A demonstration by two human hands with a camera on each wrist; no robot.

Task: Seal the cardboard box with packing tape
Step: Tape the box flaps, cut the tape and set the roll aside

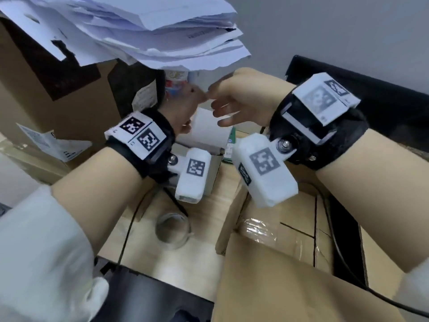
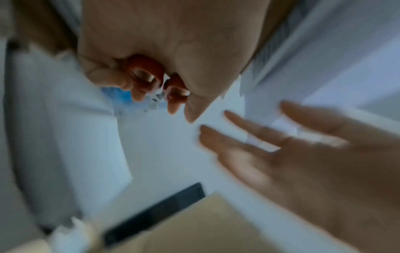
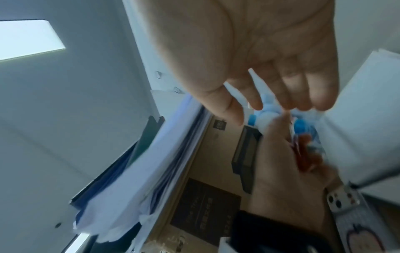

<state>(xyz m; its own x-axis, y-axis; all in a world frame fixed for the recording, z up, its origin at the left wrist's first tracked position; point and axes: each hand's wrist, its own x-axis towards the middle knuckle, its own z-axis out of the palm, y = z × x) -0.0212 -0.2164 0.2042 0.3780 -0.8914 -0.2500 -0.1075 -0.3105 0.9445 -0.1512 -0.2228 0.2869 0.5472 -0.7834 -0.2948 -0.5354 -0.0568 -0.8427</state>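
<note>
The cardboard box (image 1: pixel 290 287) lies at the lower right, flaps down, with a strip of clear tape (image 1: pixel 257 226) wrinkled across its top. A roll of clear packing tape (image 1: pixel 173 231) sits flat on the wooden table to the box's left, untouched. Both hands are raised above the table behind the box. My left hand (image 1: pixel 183 105) curls its fingers round a small red-handled tool (image 2: pixel 149 75), which is blurred. My right hand (image 1: pixel 222 112) is beside it with straight, spread fingers (image 2: pixel 249 137) that hold nothing. Its thumb tip reaches the left hand.
A ragged stack of white papers (image 1: pixel 162 31) overhangs the hands. Large cardboard cartons (image 1: pixel 46 101) stand at the left, a white box (image 1: pixel 209 129) just under the hands. A black cable (image 1: pixel 336 240) runs over the box. A dark screen (image 1: pixel 371 101) stands at the right.
</note>
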